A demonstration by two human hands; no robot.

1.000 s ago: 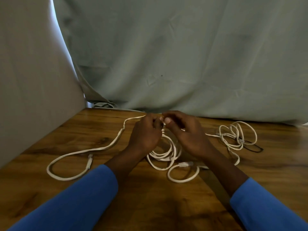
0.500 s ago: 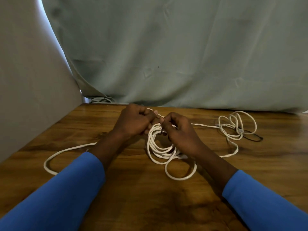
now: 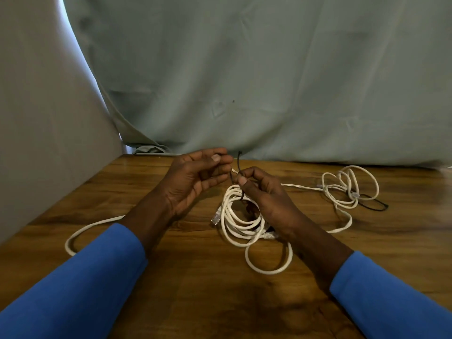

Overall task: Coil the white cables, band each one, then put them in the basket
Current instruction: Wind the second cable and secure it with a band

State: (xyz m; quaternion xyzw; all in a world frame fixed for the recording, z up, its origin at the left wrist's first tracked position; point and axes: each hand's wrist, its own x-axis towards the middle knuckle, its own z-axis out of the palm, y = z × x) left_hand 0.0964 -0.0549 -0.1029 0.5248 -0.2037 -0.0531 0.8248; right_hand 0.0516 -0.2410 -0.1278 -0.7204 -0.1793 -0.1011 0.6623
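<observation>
A coil of white cable (image 3: 241, 223) lies on the wooden table (image 3: 195, 289) between my hands, with a clear plug (image 3: 216, 217) at its left side. A thin black band (image 3: 239, 160) wraps the top of the coil, one end sticking up. My right hand (image 3: 264, 192) pinches the band at the coil's top between thumb and forefinger. My left hand (image 3: 195, 174) is just left of it, its curled fingertips at the band's other strand. A second white cable (image 3: 349, 189) lies in loose loops at the right. No basket is in view.
A grey-green cloth (image 3: 269, 81) hangs behind the table's far edge and a beige panel (image 3: 44, 118) stands along the left. A stretch of white cable (image 3: 73, 243) trails left under my left arm. Another black band (image 3: 374, 207) lies by the right cable.
My hands have risen slightly off the coil and moved apart. The black band now shows drawn up from the coil's top. The coil has settled tighter on the table.
</observation>
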